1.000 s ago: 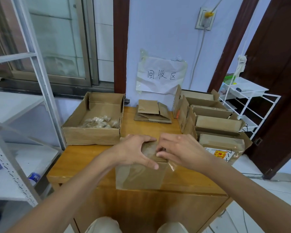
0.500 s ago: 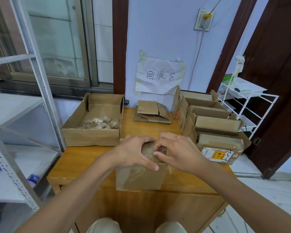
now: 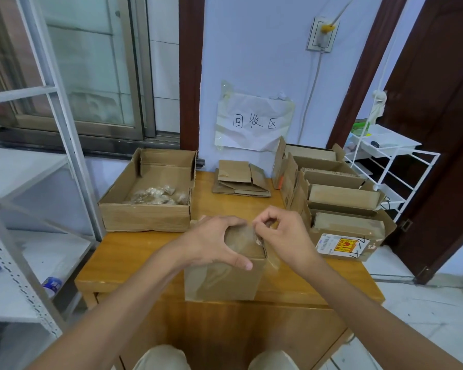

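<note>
A small taped cardboard box (image 3: 222,281) stands at the front edge of the wooden table (image 3: 139,252). My left hand (image 3: 211,241) grips its top, fingers over the far edge and thumb down the front face. My right hand (image 3: 284,236) is at the box's top right corner, where its thumb and forefinger pinch a strip of clear tape (image 3: 259,237) lifted off the top. More loose clear tape (image 3: 274,263) hangs down the box's right side.
An open carton (image 3: 145,217) with crumpled tape wads sits at the back left. Flattened cardboard (image 3: 241,181) lies at the back middle. Several stacked open boxes (image 3: 342,198) fill the right side. A metal shelf frame (image 3: 59,124) stands left, a white wire rack (image 3: 390,161) right.
My right hand has risen from the box top and now pinches the tape at the top right corner, pulling it up. My left hand keeps its hold.
</note>
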A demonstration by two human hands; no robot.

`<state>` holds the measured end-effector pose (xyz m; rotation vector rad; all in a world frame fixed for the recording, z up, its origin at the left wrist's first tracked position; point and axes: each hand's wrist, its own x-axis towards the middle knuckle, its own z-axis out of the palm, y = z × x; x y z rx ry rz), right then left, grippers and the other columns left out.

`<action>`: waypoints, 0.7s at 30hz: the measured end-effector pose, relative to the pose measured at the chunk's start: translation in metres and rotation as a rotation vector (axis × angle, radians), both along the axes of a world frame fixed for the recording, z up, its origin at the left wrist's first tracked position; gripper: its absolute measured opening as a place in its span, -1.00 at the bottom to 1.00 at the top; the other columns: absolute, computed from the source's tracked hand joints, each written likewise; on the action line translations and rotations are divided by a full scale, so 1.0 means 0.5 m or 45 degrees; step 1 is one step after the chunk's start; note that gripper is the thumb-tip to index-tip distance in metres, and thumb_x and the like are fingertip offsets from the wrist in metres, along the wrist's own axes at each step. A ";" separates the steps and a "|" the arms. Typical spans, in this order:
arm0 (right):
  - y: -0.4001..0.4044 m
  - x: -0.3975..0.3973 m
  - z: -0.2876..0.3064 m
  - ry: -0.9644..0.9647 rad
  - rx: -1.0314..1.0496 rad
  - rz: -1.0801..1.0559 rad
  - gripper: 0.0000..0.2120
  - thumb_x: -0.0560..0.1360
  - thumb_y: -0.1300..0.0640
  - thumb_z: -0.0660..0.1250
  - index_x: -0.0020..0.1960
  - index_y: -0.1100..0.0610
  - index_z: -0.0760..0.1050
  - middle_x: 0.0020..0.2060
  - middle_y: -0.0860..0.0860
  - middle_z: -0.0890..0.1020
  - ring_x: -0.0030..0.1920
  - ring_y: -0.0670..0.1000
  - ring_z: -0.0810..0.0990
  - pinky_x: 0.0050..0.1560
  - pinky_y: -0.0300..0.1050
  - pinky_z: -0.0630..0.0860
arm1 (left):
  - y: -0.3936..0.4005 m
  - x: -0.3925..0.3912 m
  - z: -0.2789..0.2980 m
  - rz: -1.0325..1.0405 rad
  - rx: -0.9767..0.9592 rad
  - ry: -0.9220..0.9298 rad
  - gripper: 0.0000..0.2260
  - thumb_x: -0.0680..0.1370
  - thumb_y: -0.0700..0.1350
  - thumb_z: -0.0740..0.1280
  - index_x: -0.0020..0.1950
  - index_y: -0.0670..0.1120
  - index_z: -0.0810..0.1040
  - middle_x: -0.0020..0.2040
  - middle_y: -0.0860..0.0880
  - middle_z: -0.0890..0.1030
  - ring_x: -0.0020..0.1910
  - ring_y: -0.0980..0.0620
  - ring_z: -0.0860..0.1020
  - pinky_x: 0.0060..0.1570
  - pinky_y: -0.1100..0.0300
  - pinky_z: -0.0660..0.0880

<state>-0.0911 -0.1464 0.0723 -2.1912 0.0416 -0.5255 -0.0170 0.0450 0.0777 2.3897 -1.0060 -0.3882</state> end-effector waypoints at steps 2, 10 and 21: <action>0.007 -0.002 -0.008 0.046 0.164 -0.081 -0.85 0.53 0.25 0.43 -0.20 0.12 0.67 -0.35 -0.05 0.68 -0.31 -0.15 0.59 -0.17 -0.13 0.56 | -0.001 0.000 0.001 0.004 0.018 0.006 0.03 0.25 0.37 0.59 0.63 0.16 0.25 0.54 0.11 0.38 0.52 -0.07 0.24 0.49 -0.04 0.23; 0.033 0.001 0.019 0.213 -0.745 -0.044 -0.70 0.45 -0.39 0.37 -0.02 -0.19 0.56 0.00 -0.23 0.44 -0.07 -0.20 0.51 -0.17 -0.14 0.51 | -0.004 0.015 -0.015 0.036 -0.036 0.033 -0.01 0.22 0.40 0.59 0.56 0.17 0.30 0.40 0.16 0.51 0.40 -0.04 0.33 0.34 0.01 0.31; -0.023 -0.041 -0.001 0.146 0.623 -0.255 -0.74 0.58 0.10 0.46 -0.23 0.17 0.54 -0.33 0.01 0.49 -0.29 -0.05 0.41 -0.11 -0.10 0.40 | -0.004 0.005 -0.010 0.078 -0.004 -0.002 -0.04 0.24 0.40 0.58 0.56 0.22 0.30 0.41 0.16 0.45 0.30 0.02 0.29 0.27 0.09 0.29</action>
